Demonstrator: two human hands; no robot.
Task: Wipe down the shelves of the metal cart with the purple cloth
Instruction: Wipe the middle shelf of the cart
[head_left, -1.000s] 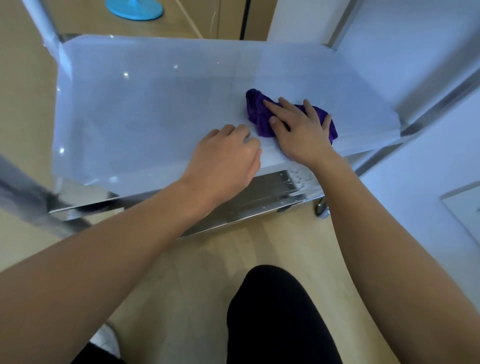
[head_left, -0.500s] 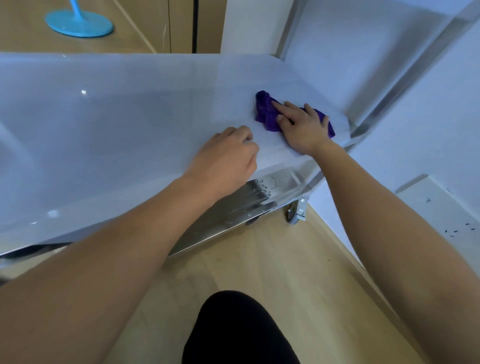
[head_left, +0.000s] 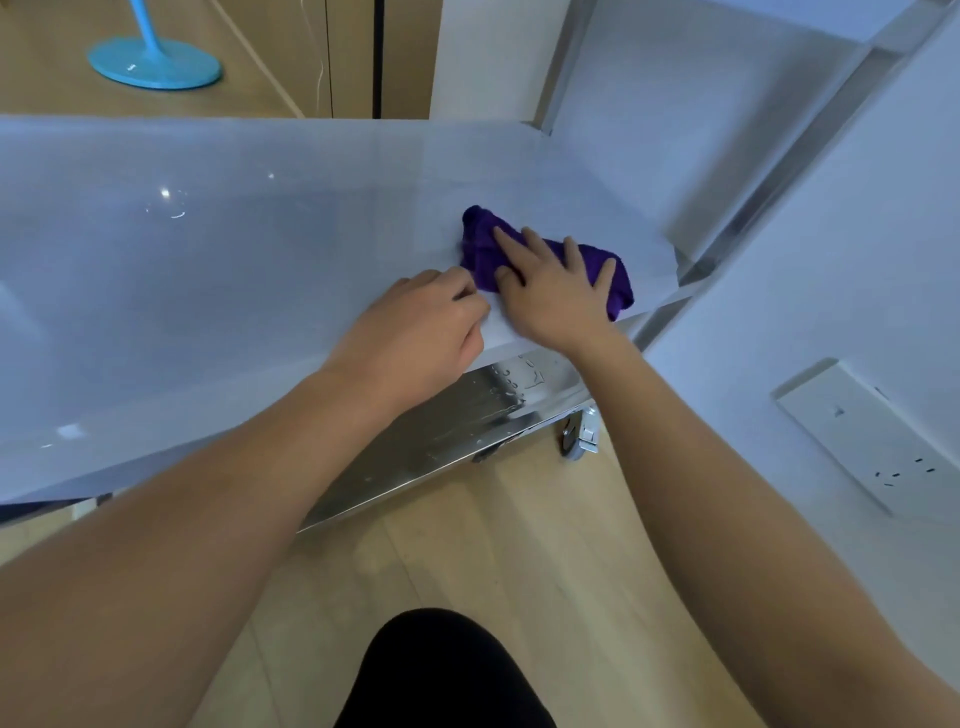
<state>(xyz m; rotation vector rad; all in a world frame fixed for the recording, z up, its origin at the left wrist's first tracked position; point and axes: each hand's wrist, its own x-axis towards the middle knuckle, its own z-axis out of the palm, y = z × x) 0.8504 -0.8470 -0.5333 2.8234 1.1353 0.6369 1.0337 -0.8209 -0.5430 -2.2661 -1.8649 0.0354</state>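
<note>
The metal cart's shelf (head_left: 234, 270) fills the middle of the head view, its top covered by a pale, glossy sheet. A bunched purple cloth (head_left: 483, 244) lies near the shelf's right front corner. My right hand (head_left: 550, 291) lies flat on the cloth with fingers spread, pressing it onto the sheet. My left hand (head_left: 421, 338) rests just left of it at the shelf's front edge, fingers curled, pinching or holding down the sheet's edge. The cloth's middle is hidden under my right hand.
A lower chrome shelf (head_left: 457, 426) and a caster wheel (head_left: 579, 434) show below the front edge. A cart post (head_left: 779, 176) rises at the right beside a white wall with a socket plate (head_left: 872, 436). A blue fan base (head_left: 156, 62) stands on the wooden floor beyond.
My right hand and the cloth have stayed near the shelf's right front corner, shifting slightly toward the front edge. The view has swung left and closer; my left hand keeps its place.
</note>
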